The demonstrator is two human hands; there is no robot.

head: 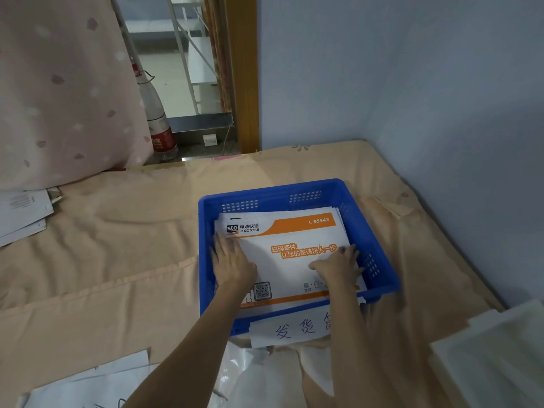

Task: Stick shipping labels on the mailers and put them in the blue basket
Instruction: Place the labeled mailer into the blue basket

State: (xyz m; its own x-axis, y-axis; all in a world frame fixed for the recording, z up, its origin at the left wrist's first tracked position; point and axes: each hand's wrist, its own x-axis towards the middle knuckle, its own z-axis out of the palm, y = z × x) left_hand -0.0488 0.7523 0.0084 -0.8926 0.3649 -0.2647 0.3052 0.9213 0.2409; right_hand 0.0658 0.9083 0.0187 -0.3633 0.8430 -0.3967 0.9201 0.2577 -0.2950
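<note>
Both flat on top mailer [294, 260] in basket [297, 188]: left hand [232, 263], right hand [338, 266], holding nothing. Several mailers stacked already. More papers [23, 213] on bed, maybe left.

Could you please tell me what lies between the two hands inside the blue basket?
In the head view, only the top mailer itself: its white face with orange printed text spans from the left hand to the right hand, both flat on it, inside the blue basket.
</note>
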